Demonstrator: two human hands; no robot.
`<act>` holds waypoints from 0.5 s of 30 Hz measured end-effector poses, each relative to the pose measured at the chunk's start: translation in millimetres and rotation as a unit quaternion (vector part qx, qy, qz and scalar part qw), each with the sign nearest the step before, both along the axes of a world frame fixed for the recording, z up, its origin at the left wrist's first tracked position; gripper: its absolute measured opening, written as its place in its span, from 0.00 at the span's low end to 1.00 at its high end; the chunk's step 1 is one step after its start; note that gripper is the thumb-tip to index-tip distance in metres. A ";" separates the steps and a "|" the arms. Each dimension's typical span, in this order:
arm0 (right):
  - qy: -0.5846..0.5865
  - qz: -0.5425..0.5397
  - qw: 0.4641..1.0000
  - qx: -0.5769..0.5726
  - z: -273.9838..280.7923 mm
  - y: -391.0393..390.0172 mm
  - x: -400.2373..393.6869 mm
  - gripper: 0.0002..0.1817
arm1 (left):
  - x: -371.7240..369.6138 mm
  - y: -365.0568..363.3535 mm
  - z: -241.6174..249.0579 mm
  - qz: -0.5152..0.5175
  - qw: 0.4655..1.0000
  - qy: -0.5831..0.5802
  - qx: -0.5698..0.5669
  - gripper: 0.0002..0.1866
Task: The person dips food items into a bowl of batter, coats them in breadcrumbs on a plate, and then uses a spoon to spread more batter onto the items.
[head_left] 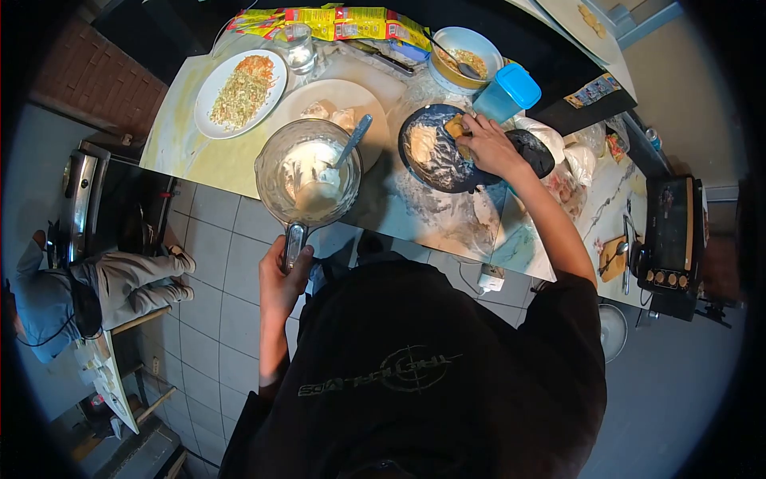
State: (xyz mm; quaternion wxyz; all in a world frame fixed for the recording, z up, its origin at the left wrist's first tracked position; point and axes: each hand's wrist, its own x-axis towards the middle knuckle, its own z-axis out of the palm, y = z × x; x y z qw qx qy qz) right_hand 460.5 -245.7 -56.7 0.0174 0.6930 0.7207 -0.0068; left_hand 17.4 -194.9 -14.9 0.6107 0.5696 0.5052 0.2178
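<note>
My left hand is wrapped round the handle of a saucepan, held at the table's front edge. Inside the pan is a creamy white mixture, and a grey-blue spoon leans in it. My right hand is closed on a golden-brown piece of food over a dark dish. White floury powder coats that dish, and a pale dough-like lump lies in its left part. Behind the saucepan, a large plate bears whitish coated pieces.
A white plate of shredded vegetables, a glass, a bowl with a spoon and a blue-lidded container stand at the back. Yellow-red packets line the rear edge. A toaster oven is far right; another person is at left.
</note>
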 end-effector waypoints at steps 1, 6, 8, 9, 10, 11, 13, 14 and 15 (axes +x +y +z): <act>-0.012 0.013 0.999 -0.032 2.9 1.8 0.3 0.22 | -0.2 -0.9 -0.1 0.002 1.000 0.000 -0.002 0.10; -0.033 0.025 0.996 -0.077 2.1 7.3 3.8 0.21 | -5.1 -3.4 -4.6 0.023 1.000 -0.007 -0.019 0.10; -0.054 0.034 0.995 -0.075 -2.2 9.0 6.7 0.21 | -6.9 -3.3 -6.4 0.028 0.999 -0.003 -0.016 0.10; -0.045 0.039 0.995 -0.077 -2.4 10.6 7.1 0.21 | -7.7 -3.4 -7.0 0.032 0.999 0.001 -0.012 0.10; -0.037 0.045 0.995 -0.079 -2.2 11.2 6.4 0.21 | -8.5 -3.3 -7.1 0.033 0.999 0.001 -0.013 0.10; -0.036 0.045 0.995 -0.080 -0.5 12.5 5.8 0.21 | -8.9 -3.3 -7.0 0.036 0.999 0.001 -0.012 0.10; -0.032 0.034 0.988 -0.145 13.0 17.6 -1.6 0.18 | -9.4 -3.3 -7.7 0.039 0.999 0.000 -0.012 0.09; -0.032 0.035 0.988 -0.146 11.2 17.8 -0.5 0.18 | -9.6 -3.1 -8.3 0.033 0.999 -0.004 -0.007 0.08; -0.025 0.059 0.987 -0.148 7.4 18.6 1.8 0.18 | -9.9 -2.9 -8.8 0.028 1.000 -0.008 -0.002 0.08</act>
